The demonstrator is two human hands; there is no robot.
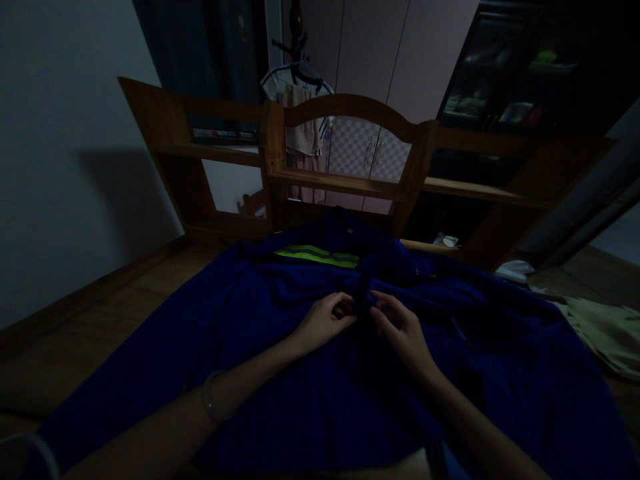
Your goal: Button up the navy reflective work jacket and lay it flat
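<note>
A dark blue jacket [280,373] lies spread out in front of me, its sleeves reaching to both sides and its collar at the far end. A yellow-green reflective strip [320,255] shows across it below the collar. Over the middle of the front, my left hand [327,320] pinches the edge of the jacket with curled fingers. Just to its right, my right hand [400,327] is also curled, thumb and fingers closed on the jacket's front edge. Dim light hides the exact spot between the fingertips.
A wooden headboard with shelves [345,107] stands behind the jacket. Beyond it, clothes hang on a rack [300,100] before a pale wardrobe [380,53]. A dark glass cabinet [500,80] is at the far right. Light-coloured cloth [605,327] lies at the right.
</note>
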